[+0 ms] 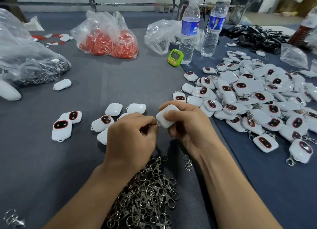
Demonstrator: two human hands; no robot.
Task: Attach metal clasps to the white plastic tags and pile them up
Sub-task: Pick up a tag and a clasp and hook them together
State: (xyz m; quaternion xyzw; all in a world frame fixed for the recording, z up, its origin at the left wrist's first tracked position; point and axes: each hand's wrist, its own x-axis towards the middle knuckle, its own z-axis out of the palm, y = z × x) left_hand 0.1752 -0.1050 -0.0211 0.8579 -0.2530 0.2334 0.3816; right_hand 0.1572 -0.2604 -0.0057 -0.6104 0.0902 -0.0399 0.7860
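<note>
My right hand (190, 125) grips a white plastic tag (164, 119) with its plain back facing up. Just left of it, my left hand (132, 134) pinches a metal clasp (157, 125) against the tag's corner loop; most of the clasp is hidden by the fingers. A heap of loose metal clasps (147, 194) lies between my forearms, and one single clasp (187, 162) lies beside it. Several bare tags (103, 122) sit on the grey cloth beyond my left hand. A big pile of tags with clasps (253, 98) fills the right side.
Two water bottles (188, 29) and a green timer (175, 57) stand at the back centre. A clear bag of red parts (109, 39) and a bag of dark metal parts (34, 69) lie at the back left. Black straps (257, 36) lie far right.
</note>
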